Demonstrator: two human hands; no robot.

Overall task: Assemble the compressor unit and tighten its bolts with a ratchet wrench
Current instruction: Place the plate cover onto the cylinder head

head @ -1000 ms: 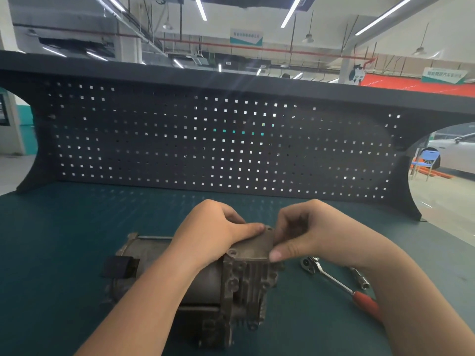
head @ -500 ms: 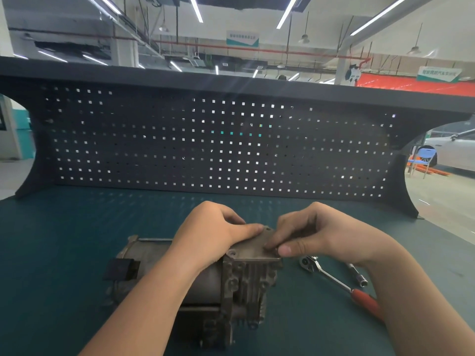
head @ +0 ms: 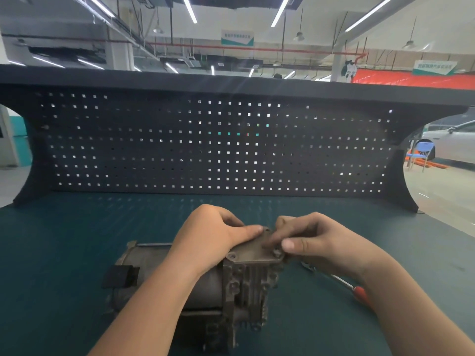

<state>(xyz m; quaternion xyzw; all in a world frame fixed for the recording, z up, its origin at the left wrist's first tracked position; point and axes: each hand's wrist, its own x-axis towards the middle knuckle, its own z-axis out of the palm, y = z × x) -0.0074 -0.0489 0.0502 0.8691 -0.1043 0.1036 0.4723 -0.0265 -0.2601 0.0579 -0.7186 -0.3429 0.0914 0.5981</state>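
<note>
Compressor unit [head: 205, 289]: lies on its side on the teal bench mat [head: 64, 253], near the front edge, finned block end toward the right.
Cover plate [head: 254, 250]: flat on top of the block, a bolt [head: 276, 252] at its right corner.
Left hand [head: 213, 240]: curled over the plate's left edge, thumb stretched along the top.
Right hand [head: 316, 242]: fingers bent, thumb and forefinger pinching the bolt.
Ratchet wrench [head: 341, 282]: on the mat just right of the unit, red handle partly hidden by the right wrist.
Pegboard [head: 205, 150]: dark, upright behind the mat.
</note>
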